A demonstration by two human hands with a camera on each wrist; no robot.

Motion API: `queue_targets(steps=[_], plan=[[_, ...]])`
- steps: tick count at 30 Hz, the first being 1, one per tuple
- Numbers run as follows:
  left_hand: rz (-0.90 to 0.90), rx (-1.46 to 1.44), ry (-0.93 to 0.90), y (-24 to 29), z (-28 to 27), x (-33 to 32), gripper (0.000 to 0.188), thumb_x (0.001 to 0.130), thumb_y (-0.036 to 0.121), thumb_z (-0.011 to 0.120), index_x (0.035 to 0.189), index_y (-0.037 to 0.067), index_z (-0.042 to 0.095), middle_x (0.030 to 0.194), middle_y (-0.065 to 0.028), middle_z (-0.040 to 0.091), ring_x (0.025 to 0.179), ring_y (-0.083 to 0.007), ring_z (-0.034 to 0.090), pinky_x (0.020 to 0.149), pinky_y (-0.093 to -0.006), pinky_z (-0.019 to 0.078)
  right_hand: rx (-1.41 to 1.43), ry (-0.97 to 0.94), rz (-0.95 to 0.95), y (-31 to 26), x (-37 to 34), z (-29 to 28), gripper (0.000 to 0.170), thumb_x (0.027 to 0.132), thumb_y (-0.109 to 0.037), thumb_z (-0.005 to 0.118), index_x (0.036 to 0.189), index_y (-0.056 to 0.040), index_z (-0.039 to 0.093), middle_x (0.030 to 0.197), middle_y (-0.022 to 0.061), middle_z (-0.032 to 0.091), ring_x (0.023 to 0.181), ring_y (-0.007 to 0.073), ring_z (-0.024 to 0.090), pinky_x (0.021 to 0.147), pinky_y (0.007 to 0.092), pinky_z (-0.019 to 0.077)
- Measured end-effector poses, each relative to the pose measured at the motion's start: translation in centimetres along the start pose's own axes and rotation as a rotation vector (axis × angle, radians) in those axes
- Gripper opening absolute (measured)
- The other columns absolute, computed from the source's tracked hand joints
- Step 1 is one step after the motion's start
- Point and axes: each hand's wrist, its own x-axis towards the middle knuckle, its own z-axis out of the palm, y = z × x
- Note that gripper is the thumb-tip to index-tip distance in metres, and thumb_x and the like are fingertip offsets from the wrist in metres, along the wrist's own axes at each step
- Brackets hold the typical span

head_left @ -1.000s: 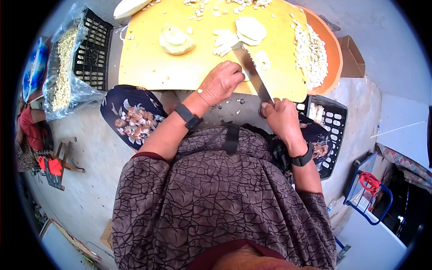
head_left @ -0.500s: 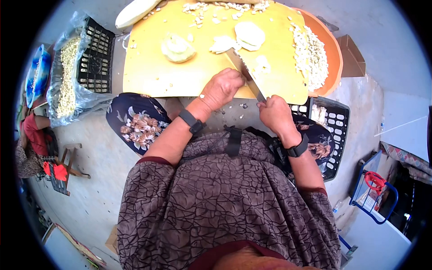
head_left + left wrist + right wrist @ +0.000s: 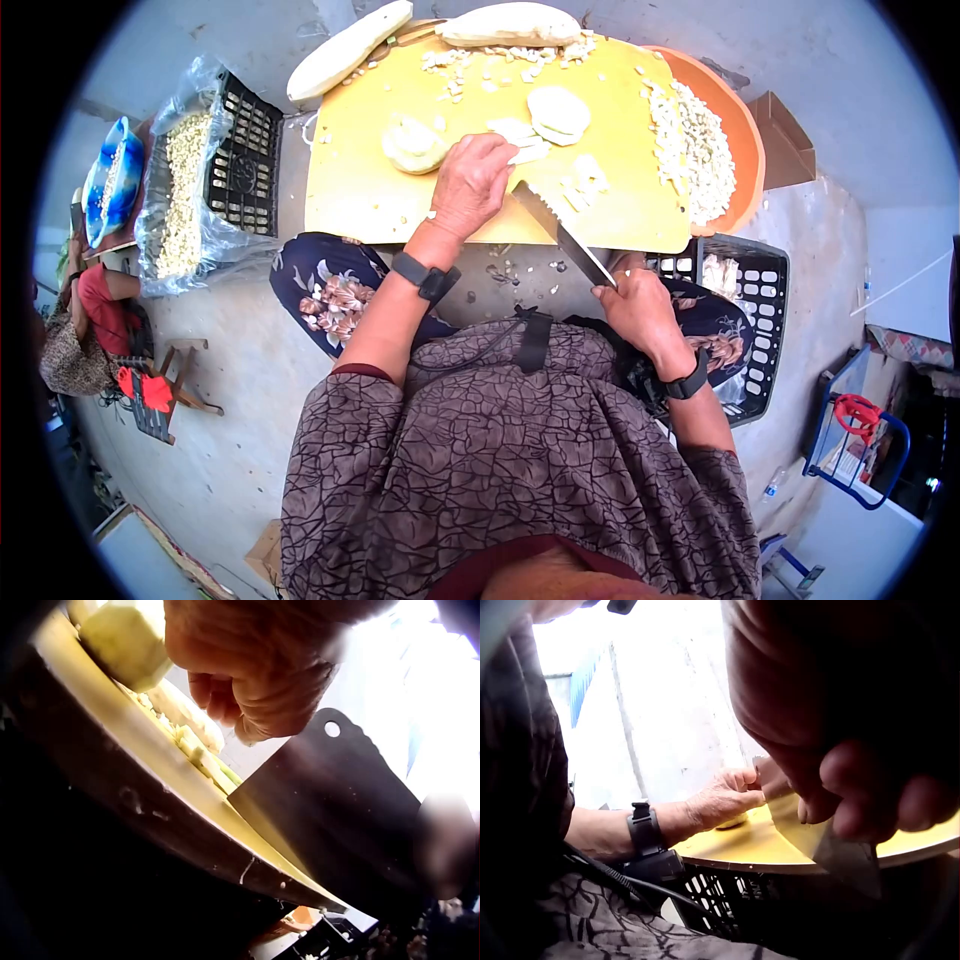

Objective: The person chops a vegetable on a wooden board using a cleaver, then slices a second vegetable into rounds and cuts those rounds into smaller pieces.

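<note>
My right hand (image 3: 640,308) grips the handle of a cleaver (image 3: 565,238), a broad blade with a notched spine and a corner hole. The blade slants over the front edge of the yellow cutting board (image 3: 350,200). My left hand (image 3: 472,185) reaches over the board, fingers bent, fingertips right at some pale vegetable strips (image 3: 533,152). I cannot tell whether it pinches them. Just left of it stands a cut chunk of pale peeled vegetable (image 3: 415,147). Round slices (image 3: 559,115) lie stacked beyond the strips, with smaller cut pieces (image 3: 585,183) nearer the cleaver.
Two long peeled vegetables, one at the back left (image 3: 345,55) and one at the back (image 3: 510,24), lie along the board. An orange basin (image 3: 748,150) of diced pieces stands right, above a black crate (image 3: 765,330). A plastic bag (image 3: 185,200) of diced pieces lies left.
My left hand has moved from beside the cleaver blade up the board to the strips. The cleaver has drawn back from the strips toward the front edge. The head view has shifted.
</note>
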Motion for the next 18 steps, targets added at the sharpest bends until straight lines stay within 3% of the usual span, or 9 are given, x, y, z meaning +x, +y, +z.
queue_targets(steps=[6,13,18], plan=[[0.008,0.104,-0.167,-0.5,2.0,0.5,0.028,0.078,0.006,0.067,0.106,0.006,0.066,0.106,-0.0107,0.064,0.105,-0.0303,0.058,0.09,-0.0396,0.0466,-0.068,0.06,0.05,1.6,0.4,0.1,0.025,0.082,-0.021,0.07,0.075,0.0035,0.069,0.074,0.0274,0.064,0.077,0.0434,0.065,0.073,0.0473,0.0531],[0.03,0.18,-0.182,-0.4,3.2,0.3,0.02,0.081,0.003,0.061,0.1,0.007,0.066,0.101,-0.0098,0.063,0.098,-0.0293,0.057,0.088,-0.0392,0.0462,-0.072,0.247,0.19,2.7,2.0,-1.2,0.028,0.081,-0.022,0.069,0.072,0.0038,0.067,0.075,0.0274,0.064,0.076,0.0437,0.065,0.071,0.0471,0.0524],[0.105,0.102,-0.193,0.2,3.1,-0.7,0.017,0.082,0.002,0.058,0.096,0.007,0.065,0.098,-0.009,0.063,0.095,-0.0289,0.057,0.085,-0.0392,0.0465,-0.059,0.232,0.216,2.4,2.0,-1.8,0.029,0.082,-0.024,0.068,0.073,0.0038,0.067,0.077,0.0272,0.065,0.078,0.0438,0.065,0.073,0.048,0.0518]])
